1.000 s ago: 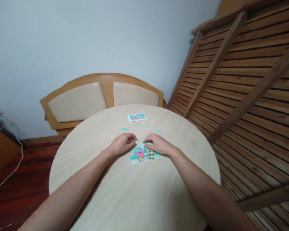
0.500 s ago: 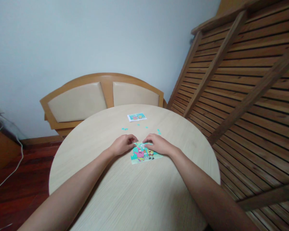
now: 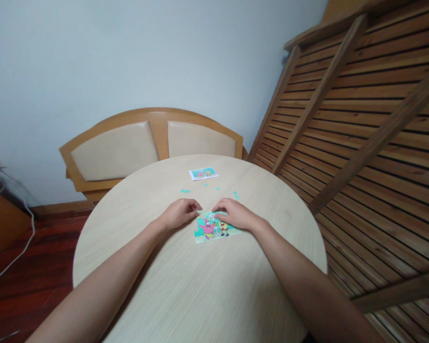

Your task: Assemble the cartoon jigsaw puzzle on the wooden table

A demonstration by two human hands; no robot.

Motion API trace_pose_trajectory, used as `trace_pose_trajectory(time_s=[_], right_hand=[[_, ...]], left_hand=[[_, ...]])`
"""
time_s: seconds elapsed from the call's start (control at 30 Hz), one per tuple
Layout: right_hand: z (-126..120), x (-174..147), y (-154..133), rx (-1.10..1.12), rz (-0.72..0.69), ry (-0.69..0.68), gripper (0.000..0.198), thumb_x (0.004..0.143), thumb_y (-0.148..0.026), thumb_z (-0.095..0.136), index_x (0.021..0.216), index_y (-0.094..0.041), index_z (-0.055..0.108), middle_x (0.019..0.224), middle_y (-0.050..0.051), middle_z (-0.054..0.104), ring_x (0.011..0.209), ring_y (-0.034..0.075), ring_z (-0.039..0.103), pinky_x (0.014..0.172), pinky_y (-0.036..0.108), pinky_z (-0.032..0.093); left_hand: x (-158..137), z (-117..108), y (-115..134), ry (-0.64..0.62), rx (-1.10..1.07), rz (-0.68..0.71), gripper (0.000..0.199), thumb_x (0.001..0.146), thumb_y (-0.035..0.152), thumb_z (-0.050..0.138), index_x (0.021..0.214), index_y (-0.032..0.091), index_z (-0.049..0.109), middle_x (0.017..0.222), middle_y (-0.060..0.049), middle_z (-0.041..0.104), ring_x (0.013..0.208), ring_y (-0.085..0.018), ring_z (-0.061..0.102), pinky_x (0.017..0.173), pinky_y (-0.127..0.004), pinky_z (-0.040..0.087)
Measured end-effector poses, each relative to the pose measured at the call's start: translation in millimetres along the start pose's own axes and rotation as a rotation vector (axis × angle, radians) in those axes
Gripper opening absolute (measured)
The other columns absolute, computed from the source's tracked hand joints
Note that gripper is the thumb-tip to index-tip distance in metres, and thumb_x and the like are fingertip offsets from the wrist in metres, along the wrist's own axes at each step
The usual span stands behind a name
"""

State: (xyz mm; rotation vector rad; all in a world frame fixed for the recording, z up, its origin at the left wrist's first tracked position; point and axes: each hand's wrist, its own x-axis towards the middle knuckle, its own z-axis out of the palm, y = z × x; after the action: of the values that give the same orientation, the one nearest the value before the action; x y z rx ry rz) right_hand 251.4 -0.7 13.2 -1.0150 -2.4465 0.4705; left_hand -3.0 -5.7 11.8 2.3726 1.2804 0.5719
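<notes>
A partly joined jigsaw puzzle (image 3: pixel 208 232) with cartoon figures on a teal ground lies flat on the round table (image 3: pixel 207 286). My left hand (image 3: pixel 180 213) is at its upper left corner, thumb and fingertips pinched on a small teal puzzle piece (image 3: pixel 199 212). Over the upper right part of the puzzle rests my right hand (image 3: pixel 234 213), its thumb and fingers apart and curved along the top edge. That hand covers part of the picture.
Loose teal pieces lie beyond my hands, some at the left (image 3: pixel 185 191) and some at the right (image 3: pixel 236 195). Farther back is a picture card (image 3: pixel 203 173). A padded headboard (image 3: pixel 157 138) stands behind the table, and a slatted wooden frame (image 3: pixel 343 114) leans at the right.
My left hand has shifted slightly left, and its fingertips have drawn back from the puzzle's upper edge. The right hand stays in place.
</notes>
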Motion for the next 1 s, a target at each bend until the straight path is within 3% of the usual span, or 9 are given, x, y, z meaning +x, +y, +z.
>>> trace_pose_trajectory(time_s=[0.63, 0.9, 1.0], right_hand=[[2.4, 0.1, 4.3, 0.001, -0.009, 0.006, 0.018, 0.084, -0.025, 0.069, 0.100, -0.019, 0.075, 0.100, 0.007, 0.072, 0.091, 0.019, 0.064, 0.085, 0.030, 0.047], [2.4, -0.6, 4.6, -0.004, -0.007, 0.008, 0.019, 0.084, -0.026, 0.069, 0.101, -0.019, 0.075, 0.099, 0.007, 0.071, 0.090, 0.018, 0.064, 0.083, 0.029, 0.047], [1.9, -0.4, 3.6, 0.001, -0.005, 0.007, 0.019, 0.084, -0.026, 0.069, 0.101, -0.018, 0.075, 0.100, 0.007, 0.071, 0.091, 0.019, 0.064, 0.085, 0.030, 0.047]], left_hand=[[0.4, -1.4, 1.5, -0.018, -0.043, 0.032, 0.020, 0.087, 0.026, 0.056, 0.096, 0.018, 0.072, 0.091, -0.005, 0.074, 0.079, -0.017, 0.064, 0.074, -0.027, 0.047], [0.6, 3.2, -0.1, -0.023, -0.232, 0.023, 0.021, 0.085, 0.028, 0.058, 0.096, 0.015, 0.071, 0.086, -0.005, 0.071, 0.076, -0.016, 0.061, 0.071, -0.026, 0.047], [0.0, 1.4, 1.8, -0.017, -0.149, -0.005, 0.023, 0.084, 0.032, 0.060, 0.096, 0.016, 0.071, 0.086, -0.005, 0.071, 0.075, -0.016, 0.061, 0.069, -0.027, 0.046]])
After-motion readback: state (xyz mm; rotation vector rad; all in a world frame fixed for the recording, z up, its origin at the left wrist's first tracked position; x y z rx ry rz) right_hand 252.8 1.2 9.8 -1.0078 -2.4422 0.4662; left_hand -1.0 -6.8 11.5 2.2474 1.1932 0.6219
